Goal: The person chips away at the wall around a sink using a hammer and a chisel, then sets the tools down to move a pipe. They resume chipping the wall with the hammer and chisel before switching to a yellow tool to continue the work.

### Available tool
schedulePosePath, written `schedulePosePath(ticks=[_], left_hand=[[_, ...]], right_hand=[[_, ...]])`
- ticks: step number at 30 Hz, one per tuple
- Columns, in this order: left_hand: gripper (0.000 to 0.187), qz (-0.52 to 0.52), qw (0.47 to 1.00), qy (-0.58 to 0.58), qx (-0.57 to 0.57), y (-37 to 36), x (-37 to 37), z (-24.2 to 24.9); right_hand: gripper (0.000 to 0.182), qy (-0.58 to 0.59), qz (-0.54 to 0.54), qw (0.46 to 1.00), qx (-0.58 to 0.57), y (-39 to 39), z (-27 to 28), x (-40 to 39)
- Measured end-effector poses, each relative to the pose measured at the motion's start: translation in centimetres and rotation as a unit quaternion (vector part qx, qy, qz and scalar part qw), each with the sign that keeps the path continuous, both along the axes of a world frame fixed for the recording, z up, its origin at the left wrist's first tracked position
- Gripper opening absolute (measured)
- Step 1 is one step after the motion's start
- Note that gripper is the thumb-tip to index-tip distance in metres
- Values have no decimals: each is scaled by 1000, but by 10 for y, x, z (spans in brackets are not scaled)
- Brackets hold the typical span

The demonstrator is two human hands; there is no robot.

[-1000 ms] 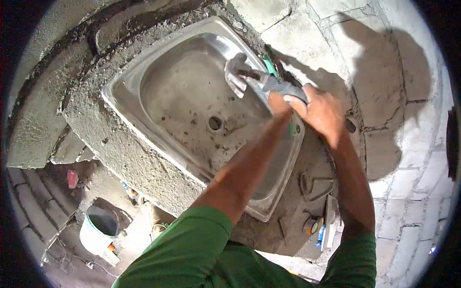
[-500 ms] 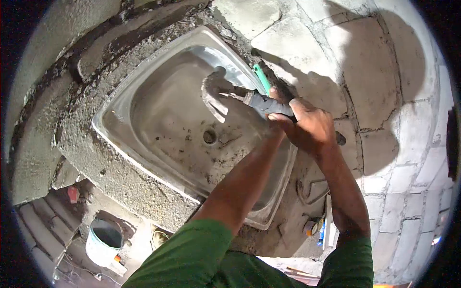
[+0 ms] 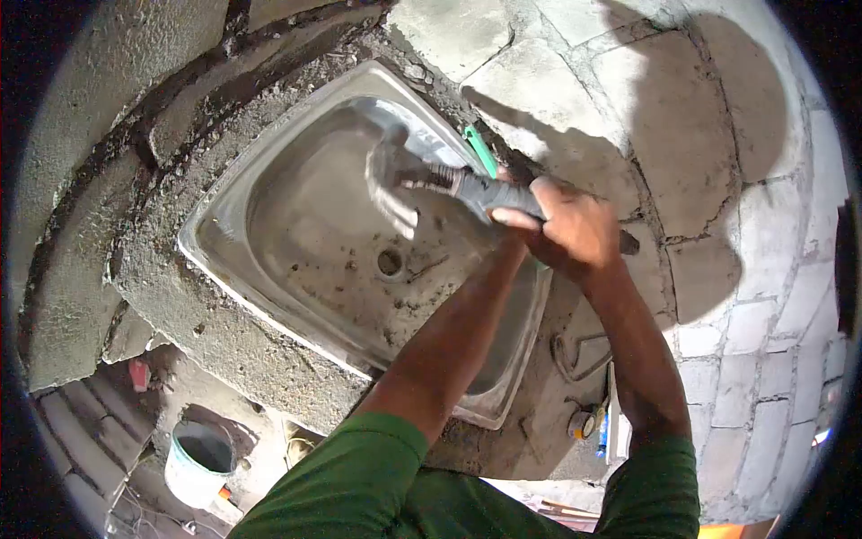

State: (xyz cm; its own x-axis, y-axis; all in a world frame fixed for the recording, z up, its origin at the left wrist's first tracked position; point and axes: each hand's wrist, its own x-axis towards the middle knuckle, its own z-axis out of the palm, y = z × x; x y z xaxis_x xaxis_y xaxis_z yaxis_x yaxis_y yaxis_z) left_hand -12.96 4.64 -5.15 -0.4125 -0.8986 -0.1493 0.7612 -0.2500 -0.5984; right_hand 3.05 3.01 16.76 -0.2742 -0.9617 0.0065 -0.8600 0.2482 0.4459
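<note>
The dark metal claw hammer with a grey handle (image 3: pixel 489 191) is up over the sink, a bit past the middle toward 11 o'clock. Its head is on the left and its claws point down to about 5 o'clock. The right hand (image 3: pixel 579 225) is shut tight on the handle, and the dark end pokes out at 3 o'clock from that hand. The left hand (image 3: pixel 514 225) is under the handle, curled next to a thin green stick-shaped thing (image 3: pixel 480 150). It is partly hidden, so one cannot tell how tight it is or what it holds.

Below is the shiny, dirty metal sink (image 3: pixel 323 207), tilted, with a round dark drain hole (image 3: pixel 390 263) and crumbs in it. Rough grey cement (image 3: pixel 260 359) runs beside it. A bent metal rod (image 3: pixel 561 359) lies at 4 o'clock, and a white bucket (image 3: pixel 187 476) stands at 8 o'clock.
</note>
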Motion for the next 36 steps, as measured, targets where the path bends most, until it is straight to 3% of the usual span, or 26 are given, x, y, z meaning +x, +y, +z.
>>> schedulePosePath(ticks=[1, 3, 4, 5, 8, 10, 11, 12, 15, 17, 18, 19, 21, 22, 24, 25, 27, 28, 29, 31, 32, 33, 35, 36], left_hand=[[51, -52, 990, -117, -52, -8, 6, 0], [44, -156, 915, -339, -152, -21, 23, 7], [39, -37, 676, -686, -268, -9, -19, -18], [42, -245, 779, -554, -163, -35, 56, 45], [42, -307, 759, -559, -133, -34, 56, 52], [41, -116, 933, -315, -131, -17, 1, 18], [40, -17, 976, -177, -124, -11, -13, 8], [40, -17, 976, -177, -126, -13, -12, 11], [43, -139, 891, -396, -172, -24, 4, 21], [45, -218, 798, -527, -195, -35, 36, 41], [46, -254, 742, -586, -204, -41, 51, 52], [52, -298, 720, -605, -163, -51, 74, 72], [55, -224, 628, -720, -193, -51, 73, 72], [55, -233, 624, -720, -193, -44, 71, 68], [54, -235, 712, -645, -150, -47, 55, 64], [54, -240, 709, -645, -154, -41, 40, 56], [44, -98, 849, -513, -83, -33, -8, 26], [39, -25, 900, -434, -45, -29, -16, 21], [57, -86, 667, -654, -346, -45, 78, 60], [53, -336, 678, -615, -220, -56, 60, 56], [64, -323, 729, -559, -227, -55, 60, 53], [64, -315, 733, -561, -221, -68, 57, 57], [66, -291, 668, -660, -186, -49, 50, 55], [64, -322, 653, -652, -212, -53, 52, 57]], right_hand=[[64, -18, 70, 997, -19, 2, -3, 0], [65, -54, 19, 993, 104, 4, 5, -41], [64, 10, -10, 997, 77, -7, 4, -49], [63, 74, -40, 995, 50, -14, 3, -51], [57, 64, -16, 998, -13, -20, 3, -15], [50, 24, -4, 999, -36, -22, 12, 20], [46, 1, -13, 1000, -27, -17, 13, 35], [45, -9, 53, 998, -42, -13, 12, 38], [51, 6, 81, 997, -17, -7, 4, 19], [59, 56, -134, 985, 97, -23, 10, -5], [64, 61, -96, 991, 74, -21, 7, -42], [61, 69, -79, 994, 22, -23, 6, -46], [57, 64, -88, 993, -45, -36, 14, -13], [57, 60, -94, 993, -39, -35, 18, 3], [51, -4, 14, 996, -84, -37, 28, 21], [51, -5, 8, 996, -84, -31, 26, 20], [49, -54, 105, 989, -84, -27, 20, 18], [53, -8, 34, 999, -34, -25, 17, 9], [55, 15, -65, 997, 23, -29, 21, -1], [56, 79, -83, 992, 49, -36, 29, -33], [52, 95, -110, 989, 28, -36, 29, -35], [52, 96, -99, 990, 26, -47, 33, -27], [48, 38, -48, 995, -75, -36, 42, -9], [46, 2, -1, 996, -85, -34, 47, -4]])
